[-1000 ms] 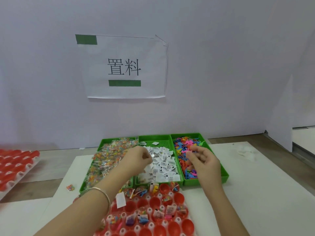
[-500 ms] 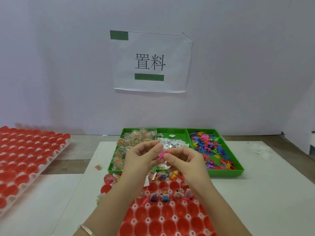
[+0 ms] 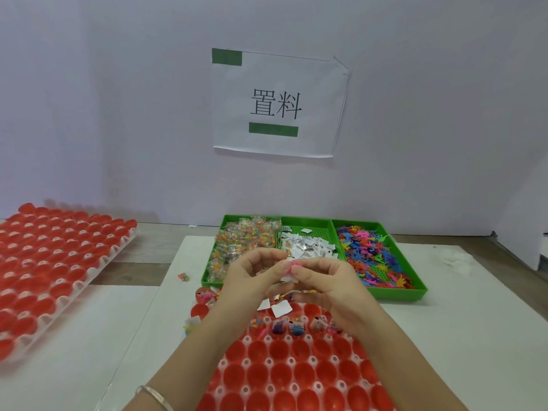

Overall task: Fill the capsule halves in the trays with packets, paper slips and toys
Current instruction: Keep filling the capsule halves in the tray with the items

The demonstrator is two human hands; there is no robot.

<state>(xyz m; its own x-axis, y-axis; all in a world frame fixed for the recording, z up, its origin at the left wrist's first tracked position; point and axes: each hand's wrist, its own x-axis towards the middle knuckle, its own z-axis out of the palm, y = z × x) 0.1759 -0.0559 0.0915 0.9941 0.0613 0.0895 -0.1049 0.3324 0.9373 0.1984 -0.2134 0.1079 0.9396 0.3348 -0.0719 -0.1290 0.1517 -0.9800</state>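
Both hands met at frame centre, the left hand (image 3: 252, 280) and right hand (image 3: 323, 284) pinching a small pink toy (image 3: 293, 266) and white slips (image 3: 289, 278) between fingertips. Below them lay the glossy red capsule tray (image 3: 296, 369), its far rows filled. Beyond sat three green bins (image 3: 394, 293). Bare white worktop (image 3: 462, 336) lay open at right; a second tray (image 3: 56, 262) crowded the left edge.

Both forearms reach forward from the near edge of the worktop and converge toward its middle. The left hand (image 3: 252, 280) is raised with its fingers curled and its thumb meeting the fingertips in a pinch. The right hand (image 3: 326, 284) faces it, fingertips almost touching the left's, also pinched closed, with its back turned upward. A thin bangle circles the left wrist.
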